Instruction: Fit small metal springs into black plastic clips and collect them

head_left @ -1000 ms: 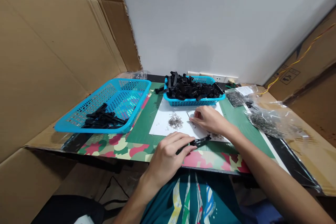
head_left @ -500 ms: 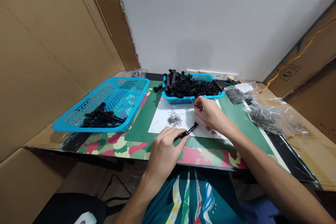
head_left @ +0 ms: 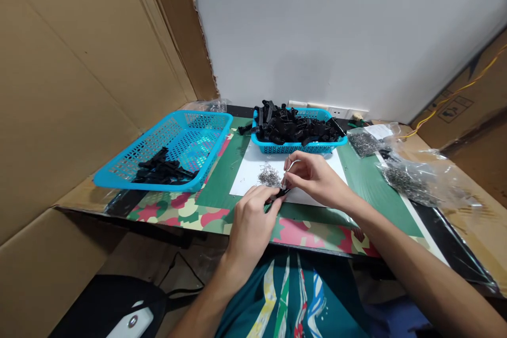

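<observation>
My left hand (head_left: pixel 253 216) is closed on a small, narrow black plastic part (head_left: pixel 282 193), held low over the edge of the white paper (head_left: pixel 241 177). Between the fingertips of my right hand (head_left: pixel 311 174) is a thin, pale, stick-like tool (head_left: pixel 285 171), upright, its lower end at the black part. Whether tool and part touch, I cannot tell. Just beyond my left fingers lies a pile of tiny metal pieces (head_left: pixel 268 174) on the paper. My right hand hides part of the sheet.
A blue basket (head_left: pixel 299 148) heaped with black plastic parts (head_left: pixel 293 124) stands at the back. Another blue basket (head_left: pixel 190 185), at left, holds fewer black parts (head_left: pixel 162 169). Clear bags of small metal pieces (head_left: pixel 404 182) lie at right. Cardboard (head_left: pixel 99 53) walls the left side.
My right hand has come down and slightly left, bringing the thin tool to the black part. My left hand still grips that part. The whole view has shifted slightly.
</observation>
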